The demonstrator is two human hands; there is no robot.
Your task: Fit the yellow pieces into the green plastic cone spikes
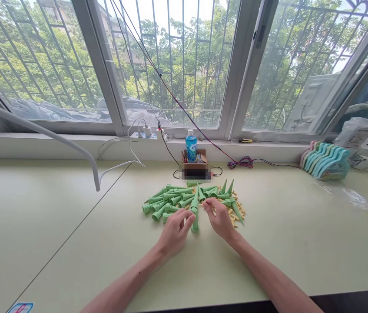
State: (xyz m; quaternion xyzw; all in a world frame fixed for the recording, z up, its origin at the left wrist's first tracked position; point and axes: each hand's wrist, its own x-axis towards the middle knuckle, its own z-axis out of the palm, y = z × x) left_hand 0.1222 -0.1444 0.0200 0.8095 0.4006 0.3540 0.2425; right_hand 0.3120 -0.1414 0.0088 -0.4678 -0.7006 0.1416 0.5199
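Observation:
A heap of green cone-shaped plastic spikes (pixel 174 199) lies on the pale green table (pixel 284 243), with small yellow pegs (pixel 237 213) scattered at its right side. My left hand (pixel 174 232) is closed round one green spike (pixel 195 214), which points away from me with its wide end toward me. My right hand (pixel 219 218) hovers just right of that spike, fingers pinched together at the top of it; what they hold, if anything, is too small to name.
Behind the heap stand a small cardboard box (pixel 195 167) and a blue-labelled bottle (pixel 190 146). Cables (pixel 240 162) run along the windowsill. A stack of pastel packets (pixel 325 161) sits at the far right. A white bent tube (pixel 56 140) crosses the left.

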